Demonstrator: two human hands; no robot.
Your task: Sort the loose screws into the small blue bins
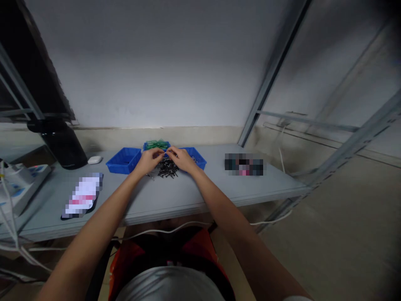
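My left hand (148, 161) and my right hand (181, 159) meet over the middle of the table, both with fingers closed in a pinch. Their fingertips almost touch around something small and pale that I cannot make out. Right below them lies a loose pile of dark screws (168, 169), with a few shiny ones at its left side. A blue tray (119, 168) stands left of my left hand. Another blue tray (201, 164), partly hidden by my right hand, holds small shiny pieces. Behind my hands, green plastic pieces (157, 144) fill a third blue tray.
On the left are a phone (82, 194), a white earphone case (94, 159), a black bottle (64, 144) and a power strip (28, 188) with cables. A blurred-out object (244, 164) lies right on the grey table (175, 196). Metal frame posts (272, 75) rise at the right.
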